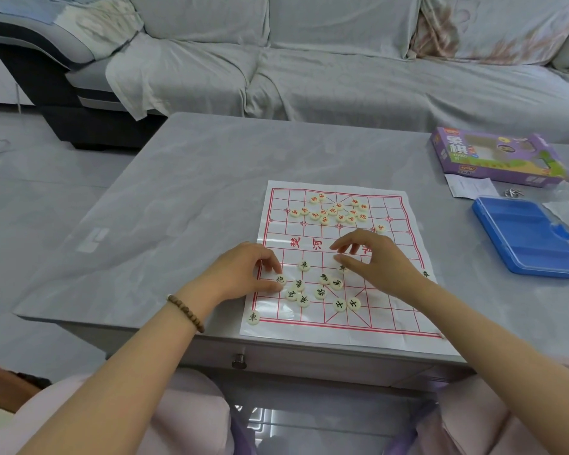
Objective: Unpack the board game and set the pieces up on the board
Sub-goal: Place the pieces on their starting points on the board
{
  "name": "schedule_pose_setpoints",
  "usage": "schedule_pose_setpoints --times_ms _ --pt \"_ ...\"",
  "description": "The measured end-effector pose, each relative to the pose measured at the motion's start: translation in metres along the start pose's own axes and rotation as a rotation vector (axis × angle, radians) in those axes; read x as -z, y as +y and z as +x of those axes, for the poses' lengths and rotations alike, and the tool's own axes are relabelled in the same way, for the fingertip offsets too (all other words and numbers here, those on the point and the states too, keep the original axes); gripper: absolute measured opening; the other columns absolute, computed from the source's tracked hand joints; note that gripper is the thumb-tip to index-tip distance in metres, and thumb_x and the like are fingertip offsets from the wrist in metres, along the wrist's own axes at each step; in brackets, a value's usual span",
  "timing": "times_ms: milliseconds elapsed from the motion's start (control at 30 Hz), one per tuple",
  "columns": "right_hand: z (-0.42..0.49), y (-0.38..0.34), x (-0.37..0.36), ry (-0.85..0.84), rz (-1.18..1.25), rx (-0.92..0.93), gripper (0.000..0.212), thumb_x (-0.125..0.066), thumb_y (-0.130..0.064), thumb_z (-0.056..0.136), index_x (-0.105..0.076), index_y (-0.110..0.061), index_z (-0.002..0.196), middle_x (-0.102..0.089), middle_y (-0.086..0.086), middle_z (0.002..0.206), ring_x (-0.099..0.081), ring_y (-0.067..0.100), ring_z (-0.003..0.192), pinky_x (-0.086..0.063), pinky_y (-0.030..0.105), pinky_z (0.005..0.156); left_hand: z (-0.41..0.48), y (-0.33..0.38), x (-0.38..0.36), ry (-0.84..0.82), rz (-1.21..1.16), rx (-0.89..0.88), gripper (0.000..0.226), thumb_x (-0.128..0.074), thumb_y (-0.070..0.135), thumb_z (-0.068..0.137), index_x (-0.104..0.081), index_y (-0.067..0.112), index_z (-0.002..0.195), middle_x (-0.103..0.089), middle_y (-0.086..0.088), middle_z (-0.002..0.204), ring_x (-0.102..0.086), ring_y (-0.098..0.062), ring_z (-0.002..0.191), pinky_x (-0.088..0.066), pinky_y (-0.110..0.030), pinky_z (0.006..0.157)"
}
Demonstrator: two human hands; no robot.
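Where the thin white paper board with its red printed grid point(375, 310) lay flat at the near edge of the grey desk point(184, 205), the round cream game pieces sat on it in two loose groups. The red-lettered pieces point(331, 210) clustered unsorted at the far end, with one more apart to their right. The black-lettered pieces point(321, 292) were scattered over the near half, and one black-lettered disc point(253, 317) rested on the board's near left corner, just outside the red border.

The left hand point(243, 274) rested at the board's left edge, its thumb and fingertips closed in a narrow grip on a black-lettered cannon piece point(280, 279). A brown beaded bracelet point(186, 312) circled that wrist. The right hand point(375, 261) hovered over the middle of the board, fingers curled and spread loosely, thumb just beside another black-lettered piece point(342, 267); whether it touched that piece could not be told.

To the right on the desk lay a blue plastic tray point(529, 239), and beyond it the purple cardboard game box point(496, 157) with a folded white paper slip point(470, 187) beside it. A grey covered sofa point(342, 60) stood behind the desk.
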State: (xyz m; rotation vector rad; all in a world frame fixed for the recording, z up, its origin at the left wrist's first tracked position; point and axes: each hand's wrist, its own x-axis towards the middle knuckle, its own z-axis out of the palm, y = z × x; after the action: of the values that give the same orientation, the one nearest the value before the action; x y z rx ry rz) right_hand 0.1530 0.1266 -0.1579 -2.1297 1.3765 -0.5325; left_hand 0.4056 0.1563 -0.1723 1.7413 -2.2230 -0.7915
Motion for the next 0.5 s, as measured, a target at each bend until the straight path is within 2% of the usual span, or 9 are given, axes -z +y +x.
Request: schedule_pose_setpoints --times_ms 67,133,233,367,500 --pt "-0.005 0.003 0.008 0.024 0.005 -0.007 0.014 -0.063 -0.027 0.086 -0.060 -0.033 0.099 -0.059 -0.014 0.099 -0.053 -0.001 0.086 -0.036 0.008 0.076 -0.002 0.000 0.002 0.011 0.001 0.000 0.036 -0.072 0.043 0.076 -0.060 0.030 0.107 -0.054 0.015 0.103 -0.050 -0.003 0.092 -0.042 -0.018 0.077" --pt "-0.013 0.007 0.015 0.039 0.008 -0.015 0.014 -0.063 -0.026 0.086 -0.060 -0.033 0.098 -0.059 -0.014 0.098 -0.053 0.000 0.087 -0.037 0.008 0.076 -0.003 0.003 0.003 0.055 -0.007 -0.021 0.039 -0.071 0.045 0.076 -0.058 0.032 0.111 -0.055 0.015 0.110 -0.049 -0.004 0.102 -0.043 -0.022 0.089" --pt "-0.027 0.013 0.020 0.029 0.000 -0.023 0.015 -0.063 -0.025 0.086 -0.062 -0.031 0.099 -0.059 -0.015 0.098 -0.054 0.002 0.088 -0.037 0.007 0.076 -0.007 0.011 -0.001 0.106 0.047 -0.102 0.041 -0.068 0.049 0.077 -0.058 0.037 0.114 -0.051 0.016 0.123 -0.039 -0.002 0.114 -0.033 -0.026 0.100" --pt "-0.043 0.022 0.016 -0.019 -0.006 -0.058 0.016 -0.067 -0.028 0.083 -0.063 -0.032 0.098 -0.059 -0.016 0.097 -0.054 0.004 0.087 -0.037 0.010 0.076 -0.008 0.016 -0.009 0.083 0.285 -0.170 0.043 -0.066 0.059 0.072 -0.059 0.038 0.110 -0.041 0.014 0.127 -0.029 -0.009 0.125 -0.021 -0.029 0.105" --pt "-0.047 0.027 0.011 -0.095 -0.028 -0.061 0.016 -0.069 -0.032 0.080 -0.066 -0.032 0.096 -0.061 -0.013 0.096 -0.053 0.005 0.083 -0.040 0.011 0.071 -0.006 0.019 -0.011 0.073 0.302 -0.151 0.035 -0.067 0.058 0.073 -0.065 0.036 0.100 -0.041 0.012 0.125 -0.028 -0.010 0.125 -0.021 -0.029 0.105"
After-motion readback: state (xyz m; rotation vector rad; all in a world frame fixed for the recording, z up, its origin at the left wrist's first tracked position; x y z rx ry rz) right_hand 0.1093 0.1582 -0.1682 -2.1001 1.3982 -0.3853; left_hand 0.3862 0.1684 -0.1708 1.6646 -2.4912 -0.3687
